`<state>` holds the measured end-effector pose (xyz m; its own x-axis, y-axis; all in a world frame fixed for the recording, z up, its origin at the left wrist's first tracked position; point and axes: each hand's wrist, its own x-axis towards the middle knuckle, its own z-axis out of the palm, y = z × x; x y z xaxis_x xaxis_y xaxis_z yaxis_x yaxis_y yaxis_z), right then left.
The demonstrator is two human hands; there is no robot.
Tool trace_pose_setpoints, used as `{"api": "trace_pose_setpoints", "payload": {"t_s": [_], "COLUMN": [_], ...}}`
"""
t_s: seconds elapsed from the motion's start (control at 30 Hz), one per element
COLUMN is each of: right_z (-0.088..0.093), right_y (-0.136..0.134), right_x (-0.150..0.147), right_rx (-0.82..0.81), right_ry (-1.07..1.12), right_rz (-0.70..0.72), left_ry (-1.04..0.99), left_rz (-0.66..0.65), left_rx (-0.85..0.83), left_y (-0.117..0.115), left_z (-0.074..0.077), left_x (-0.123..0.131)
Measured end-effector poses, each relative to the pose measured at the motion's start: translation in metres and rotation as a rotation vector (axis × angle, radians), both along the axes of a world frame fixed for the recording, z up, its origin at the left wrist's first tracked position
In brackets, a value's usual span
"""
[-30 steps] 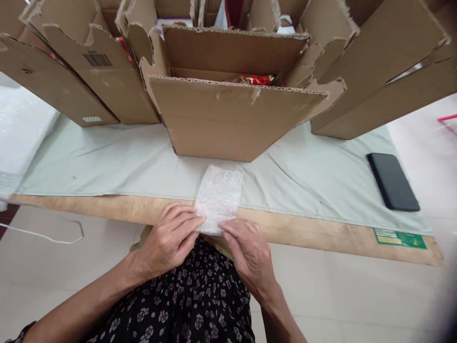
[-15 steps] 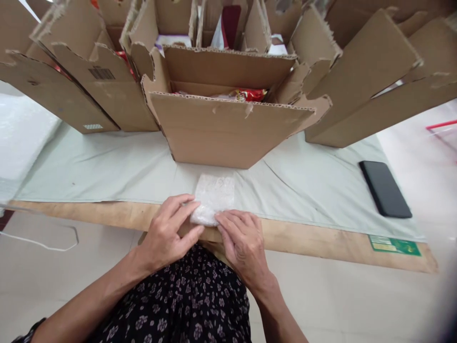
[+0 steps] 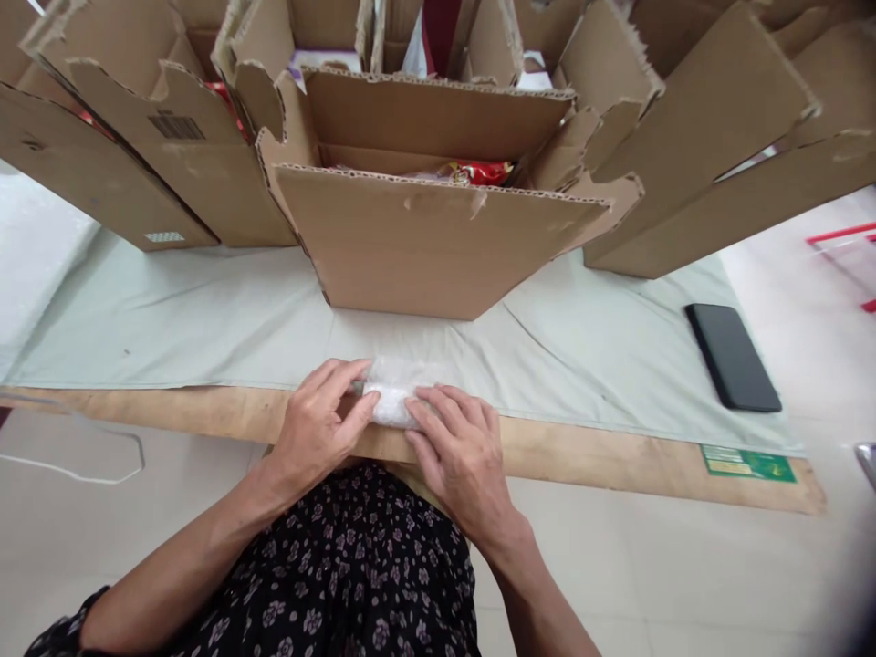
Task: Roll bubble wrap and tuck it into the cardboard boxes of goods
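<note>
A small roll of clear bubble wrap [image 3: 393, 403] lies at the front edge of the table, with a short flat end of the sheet behind it on the cloth. My left hand [image 3: 327, 415] grips the roll's left end, thumb in front and fingers behind. On the other end, my right hand [image 3: 460, 438] has its fingers laid over the roll and its thumb tucked below. Whether anything is wrapped inside the bubble wrap I cannot make out.
An upright cardboard box [image 3: 438, 246] with a red packet [image 3: 483, 172] inside stands just beyond my hands. Several more cardboard boxes [image 3: 225, 196] line the back. A black phone [image 3: 732, 356] rests on the pale green cloth [image 3: 568, 338] at right. The wooden table edge [image 3: 581, 456] runs in front.
The flat part of the bubble wrap has become shorter as the roll turned away from me. My left thumb has moved up onto the roll; both hands stay at its ends.
</note>
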<state>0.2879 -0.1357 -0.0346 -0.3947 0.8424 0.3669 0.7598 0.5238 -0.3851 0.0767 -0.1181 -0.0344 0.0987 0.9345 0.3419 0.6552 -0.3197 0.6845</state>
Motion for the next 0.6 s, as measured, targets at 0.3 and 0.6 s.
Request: {"api": "trace_pose_setpoints", "payload": {"t_s": [0.3,0.6], "right_z": [0.003,0.041], "right_y": [-0.006,-0.015], "right_x": [-0.009,0.036], "right_rx": [-0.247,-0.287], "right_ry": [0.510,0.226], "right_rz": [-0.075,0.109], "left_ry": [-0.568,-0.351], "left_rz": [-0.084,-0.348], "left_rx": [-0.517,-0.188], "left_y": [-0.036,-0.019], "left_z": [0.013,0.029], "left_x": [0.008,0.031]}}
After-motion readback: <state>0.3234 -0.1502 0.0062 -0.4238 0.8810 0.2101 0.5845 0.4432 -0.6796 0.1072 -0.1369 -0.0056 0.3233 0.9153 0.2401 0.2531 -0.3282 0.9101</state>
